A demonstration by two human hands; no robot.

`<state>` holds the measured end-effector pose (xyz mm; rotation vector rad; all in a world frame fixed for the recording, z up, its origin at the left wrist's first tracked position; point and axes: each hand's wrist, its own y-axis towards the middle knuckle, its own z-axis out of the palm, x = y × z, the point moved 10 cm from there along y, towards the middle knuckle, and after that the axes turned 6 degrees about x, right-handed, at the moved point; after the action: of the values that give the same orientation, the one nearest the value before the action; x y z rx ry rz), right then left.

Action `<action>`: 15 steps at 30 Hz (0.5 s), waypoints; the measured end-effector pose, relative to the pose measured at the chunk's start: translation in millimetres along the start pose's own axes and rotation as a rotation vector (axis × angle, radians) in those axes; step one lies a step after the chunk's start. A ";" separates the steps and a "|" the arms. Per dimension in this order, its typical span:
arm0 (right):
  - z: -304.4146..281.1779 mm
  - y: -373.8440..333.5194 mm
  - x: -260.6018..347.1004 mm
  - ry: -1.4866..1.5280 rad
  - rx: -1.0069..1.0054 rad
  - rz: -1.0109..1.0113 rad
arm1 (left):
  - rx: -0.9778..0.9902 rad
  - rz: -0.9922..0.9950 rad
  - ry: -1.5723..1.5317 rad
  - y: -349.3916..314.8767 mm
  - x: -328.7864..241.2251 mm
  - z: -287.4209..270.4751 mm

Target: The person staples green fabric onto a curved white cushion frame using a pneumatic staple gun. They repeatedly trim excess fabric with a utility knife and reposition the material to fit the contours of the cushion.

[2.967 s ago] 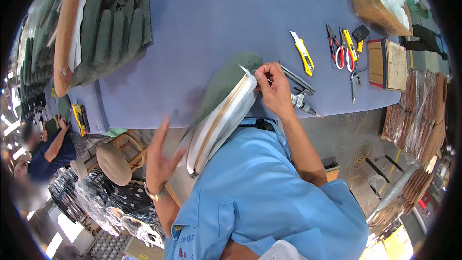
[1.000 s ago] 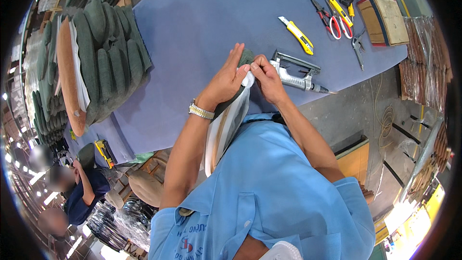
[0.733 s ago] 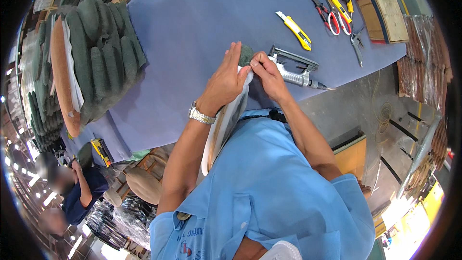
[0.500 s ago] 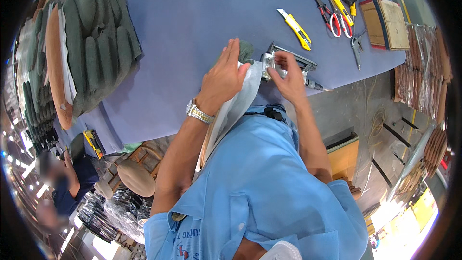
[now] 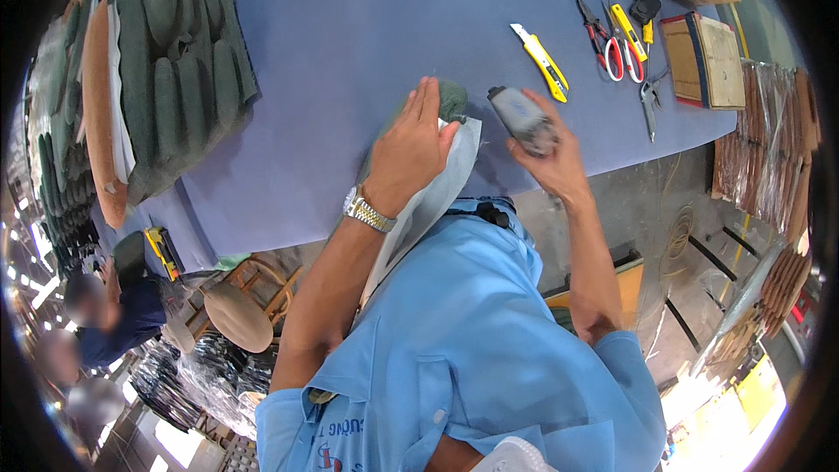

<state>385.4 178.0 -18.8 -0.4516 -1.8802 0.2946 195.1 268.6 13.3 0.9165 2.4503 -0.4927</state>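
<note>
My left hand lies with straight fingers together on a long padded piece, and a watch is on that wrist. Dark green fabric shows at the piece's far end, beyond my fingertips. Its pale white cloth hangs along the right side, and the near part runs back against my body. Just right of it, my right hand grips a grey staple gun, tilted and partly blurred, above the table edge. My palm hides its handle.
On the blue table lie a yellow utility knife, scissors, pliers and grey snips. A cardboard box stands at right. Green padded pieces are stacked left. Other people are at lower left.
My right hand has taken hold of the staple gun, lifted it from the table and turned it. The left hand stays on the padded piece.
</note>
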 end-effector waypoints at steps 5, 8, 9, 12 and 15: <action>-0.7 -20.4 62.6 0.124 0.017 -0.350 | 0.053 -0.045 -0.030 1.2 1.6 8.8; 14.1 -17.7 66.3 0.113 0.069 -0.376 | 0.080 -0.057 -0.048 1.8 2.5 7.2; 19.2 -16.4 57.4 0.136 0.081 -0.349 | 0.078 -0.056 -0.052 1.6 2.4 6.2; 24.6 -14.4 49.0 0.159 0.113 -0.274 | 0.088 -0.055 -0.064 1.3 2.7 5.4; 26.0 -12.0 47.4 0.158 0.130 -0.223 | 0.109 -0.048 -0.076 2.1 4.0 7.4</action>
<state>344.6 188.8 17.2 -0.1700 -1.7262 0.2231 196.1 268.6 4.7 0.8671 2.4006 -0.6719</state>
